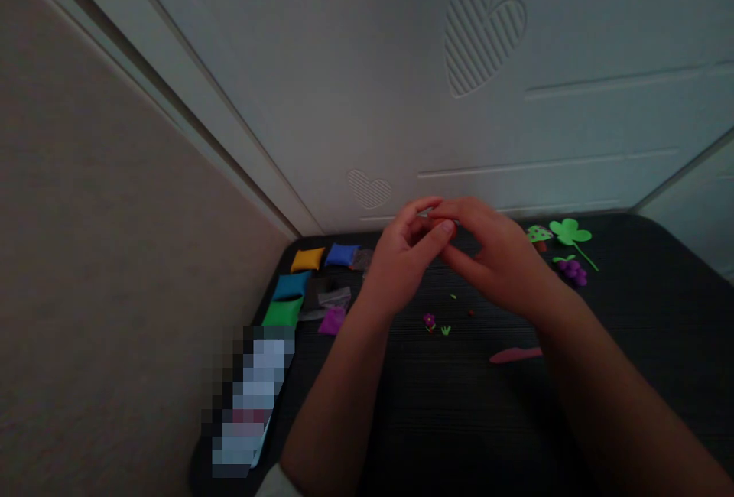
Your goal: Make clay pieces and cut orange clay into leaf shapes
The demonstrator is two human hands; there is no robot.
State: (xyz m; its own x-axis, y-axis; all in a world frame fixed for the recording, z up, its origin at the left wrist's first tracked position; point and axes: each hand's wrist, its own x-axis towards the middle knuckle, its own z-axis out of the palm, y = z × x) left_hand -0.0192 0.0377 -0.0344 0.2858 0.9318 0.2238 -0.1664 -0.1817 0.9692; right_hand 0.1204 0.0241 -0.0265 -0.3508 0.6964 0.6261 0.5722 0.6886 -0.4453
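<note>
My left hand [406, 251] and my right hand [494, 254] meet above the black table. Between their fingertips is a small orange-red lump of modelling clay [446, 226], mostly covered by the fingers. Below them on the tabletop lie a tiny purple clay flower [429, 320], a little green sprig [446, 331] and a brown crumb of clay [471, 313]. A pink plastic knife [514, 355] rests flat near my right forearm, which hides one end of it.
To the left are clay packets in yellow [308, 259], blue [342, 254], teal [292, 285], green [283, 312] and purple [332, 321]. A blurred-out object [252, 405] lies nearer. At right sit a green clover [569, 232], a green-capped mushroom [539, 234] and purple grapes [573, 272]. A white panel [390, 99] stands behind.
</note>
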